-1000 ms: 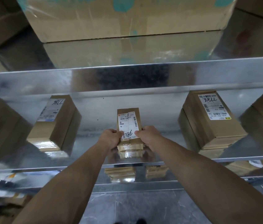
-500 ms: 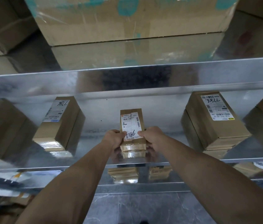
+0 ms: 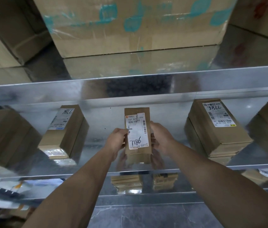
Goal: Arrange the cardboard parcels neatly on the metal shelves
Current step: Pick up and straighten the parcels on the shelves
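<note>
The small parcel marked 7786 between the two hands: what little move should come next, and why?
Probably set it down flat and square, then let go. The left hand and right hand grip the small parcel by its sides over the middle shelf, in the gap between the left parcel and the right parcel, both lying label up. Whether it touches the shelf is unclear.

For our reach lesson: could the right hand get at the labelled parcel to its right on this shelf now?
Not at once, probably: the right hand grips the small parcel with the left hand. Nothing stands between it and the labelled parcel on the shelf, so once freed it likely could.
</note>
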`<move>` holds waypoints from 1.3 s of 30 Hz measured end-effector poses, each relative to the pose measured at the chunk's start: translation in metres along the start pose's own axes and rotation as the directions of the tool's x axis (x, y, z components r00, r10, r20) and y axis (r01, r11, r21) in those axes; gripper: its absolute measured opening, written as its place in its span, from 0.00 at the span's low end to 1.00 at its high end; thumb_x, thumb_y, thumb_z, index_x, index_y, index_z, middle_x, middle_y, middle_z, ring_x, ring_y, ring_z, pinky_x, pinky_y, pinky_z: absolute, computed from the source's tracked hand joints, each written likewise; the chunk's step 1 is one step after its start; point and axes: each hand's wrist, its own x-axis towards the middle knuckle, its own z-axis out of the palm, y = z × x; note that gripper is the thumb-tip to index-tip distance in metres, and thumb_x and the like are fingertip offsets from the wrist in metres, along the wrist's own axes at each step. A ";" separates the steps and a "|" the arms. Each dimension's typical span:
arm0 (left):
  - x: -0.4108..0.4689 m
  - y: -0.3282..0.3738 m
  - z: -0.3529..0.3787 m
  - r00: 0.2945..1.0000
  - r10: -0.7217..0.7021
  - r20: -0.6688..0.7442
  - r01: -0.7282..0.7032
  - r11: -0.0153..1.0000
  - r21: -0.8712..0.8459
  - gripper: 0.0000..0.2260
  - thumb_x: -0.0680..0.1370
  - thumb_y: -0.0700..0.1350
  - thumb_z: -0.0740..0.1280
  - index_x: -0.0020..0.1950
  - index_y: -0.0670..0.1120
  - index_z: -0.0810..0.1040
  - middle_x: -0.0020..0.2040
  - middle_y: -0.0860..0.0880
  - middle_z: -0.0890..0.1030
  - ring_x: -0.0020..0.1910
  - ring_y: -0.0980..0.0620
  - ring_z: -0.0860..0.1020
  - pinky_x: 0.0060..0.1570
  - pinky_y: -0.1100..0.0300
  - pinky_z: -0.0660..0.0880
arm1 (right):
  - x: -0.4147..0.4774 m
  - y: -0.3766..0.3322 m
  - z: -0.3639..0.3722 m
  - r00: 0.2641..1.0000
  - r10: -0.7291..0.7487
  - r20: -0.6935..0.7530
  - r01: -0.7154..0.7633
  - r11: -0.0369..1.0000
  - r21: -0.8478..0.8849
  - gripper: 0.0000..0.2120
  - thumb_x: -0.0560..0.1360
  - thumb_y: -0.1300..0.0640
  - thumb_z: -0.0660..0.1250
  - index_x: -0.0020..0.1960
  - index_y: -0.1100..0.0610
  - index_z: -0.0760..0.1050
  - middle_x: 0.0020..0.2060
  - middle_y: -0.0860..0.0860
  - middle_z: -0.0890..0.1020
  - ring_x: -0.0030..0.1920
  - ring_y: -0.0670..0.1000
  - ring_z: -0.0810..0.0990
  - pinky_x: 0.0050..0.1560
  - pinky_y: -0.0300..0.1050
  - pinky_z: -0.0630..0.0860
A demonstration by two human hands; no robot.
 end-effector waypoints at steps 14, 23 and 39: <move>-0.011 0.022 -0.011 0.997 -0.043 0.062 0.052 0.987 -0.155 0.25 0.81 0.67 0.57 0.53 0.45 0.78 0.53 0.41 0.83 0.57 0.41 0.79 0.65 0.45 0.73 | -0.007 -0.026 -0.002 0.993 0.108 0.052 -0.104 0.993 -0.064 0.29 0.78 0.28 0.58 0.52 0.55 0.76 0.47 0.57 0.83 0.54 0.58 0.81 0.58 0.53 0.76; -0.007 0.030 -0.011 0.997 -0.018 0.080 0.016 0.999 0.037 0.18 0.80 0.62 0.63 0.49 0.48 0.81 0.46 0.47 0.86 0.54 0.45 0.82 0.63 0.50 0.75 | 0.000 -0.021 0.010 0.993 0.056 0.103 -0.046 0.995 -0.093 0.37 0.65 0.30 0.71 0.66 0.52 0.76 0.52 0.51 0.87 0.53 0.54 0.86 0.59 0.55 0.80; 0.004 0.028 -0.015 0.998 -0.035 0.050 0.029 0.993 0.118 0.19 0.80 0.59 0.63 0.51 0.44 0.82 0.46 0.44 0.87 0.53 0.42 0.84 0.62 0.46 0.78 | 0.006 -0.026 0.016 0.998 0.005 0.063 0.007 0.983 -0.185 0.19 0.77 0.41 0.69 0.59 0.54 0.75 0.46 0.53 0.86 0.47 0.55 0.85 0.60 0.57 0.80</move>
